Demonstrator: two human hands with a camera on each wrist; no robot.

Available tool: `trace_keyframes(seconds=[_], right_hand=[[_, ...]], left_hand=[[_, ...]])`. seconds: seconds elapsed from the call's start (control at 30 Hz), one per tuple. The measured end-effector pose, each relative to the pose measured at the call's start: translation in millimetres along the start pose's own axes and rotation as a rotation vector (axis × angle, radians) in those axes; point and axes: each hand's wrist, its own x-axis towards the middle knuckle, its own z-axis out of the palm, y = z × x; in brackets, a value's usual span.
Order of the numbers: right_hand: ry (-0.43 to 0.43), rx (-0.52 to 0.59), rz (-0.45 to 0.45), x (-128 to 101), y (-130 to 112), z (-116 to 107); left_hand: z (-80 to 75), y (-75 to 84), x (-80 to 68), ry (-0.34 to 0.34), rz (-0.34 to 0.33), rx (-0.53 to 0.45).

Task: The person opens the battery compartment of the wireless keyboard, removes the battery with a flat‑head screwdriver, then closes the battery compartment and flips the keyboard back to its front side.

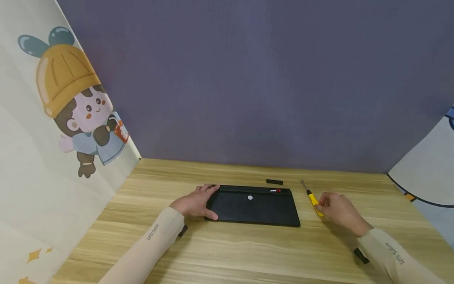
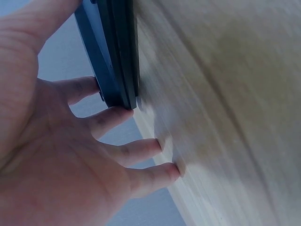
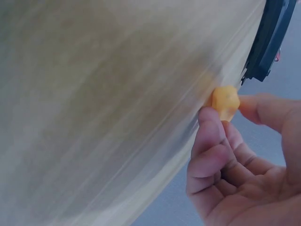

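A black keyboard (image 1: 255, 209) lies face down on the table, a small white round spot on its underside. My left hand (image 1: 195, 203) holds its left end, thumb at the front corner and fingers at the back; in the left wrist view the other fingertips (image 2: 176, 172) touch the tabletop. In a slot along its back edge sits a small red-and-white piece (image 1: 275, 191). Right of the keyboard, my right hand (image 1: 337, 209) pinches the yellow handle of a screwdriver (image 1: 312, 199) between thumb and fingers. Its metal tip points toward the back, close over the wood.
A small black cover strip (image 1: 274, 182) lies on the wooden table (image 1: 248, 252) behind the keyboard. A dark wall (image 1: 248, 86) rises along the table's back edge, and a white wall with a cartoon figure (image 1: 83, 106) stands at the left.
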Motion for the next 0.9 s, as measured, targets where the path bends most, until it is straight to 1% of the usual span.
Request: trace_keyframes(seconds=[0.1, 0.27, 0.5, 0.9], right_hand=[[-0.006, 0.001, 0.011, 0, -1, -1], [-0.048, 0.024, 0.045, 1, -4, -7], [-0.038, 0.01, 0.02, 4, -5, -14], [-0.055, 0.004, 0.02, 12, 7, -17]], left_hand=[[-0.3, -0.3, 0.5, 0.003, 0.001, -0.001], [-0.2, -0.2, 1.0, 0.0, 0.0, 0.002], [0.3, 0.8, 2.7, 0.0, -0.005, 0.003], [-0.2, 4.6, 7.2, 0.005, -0.018, -0.006]])
